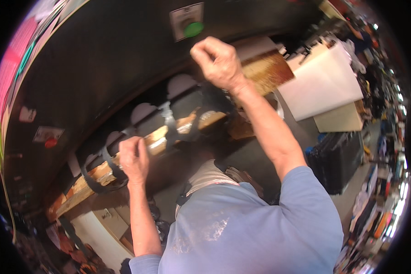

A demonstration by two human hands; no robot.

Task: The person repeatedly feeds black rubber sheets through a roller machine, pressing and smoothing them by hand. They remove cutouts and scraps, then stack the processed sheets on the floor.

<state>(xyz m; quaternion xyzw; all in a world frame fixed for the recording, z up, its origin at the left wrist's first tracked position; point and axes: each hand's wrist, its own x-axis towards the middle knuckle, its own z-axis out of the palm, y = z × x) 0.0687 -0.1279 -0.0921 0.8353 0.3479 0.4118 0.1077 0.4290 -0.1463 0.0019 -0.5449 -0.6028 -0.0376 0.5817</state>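
My right hand [218, 63] is raised just below a round green button [193, 29] on a dark panel [118, 50]. Its fingers are curled in, and whatever they might hold is hidden. Lower and to the left, my left hand [134, 159] is closed beside a worn wooden beam [84, 191]; its fingers face away, so I cannot make out anything inside them. Dark straps [170, 123] loop around the beam. Behind them, pale rounded shapes [144, 113] show in the gap under the panel.
A red button [50, 142] is on the panel's left part. A brown board [269, 73] and a large white block-like piece [324, 82] lie to the right. Below them stands a black plastic-covered bundle [335, 160]. A pale board [96, 233] leans at the lower left.
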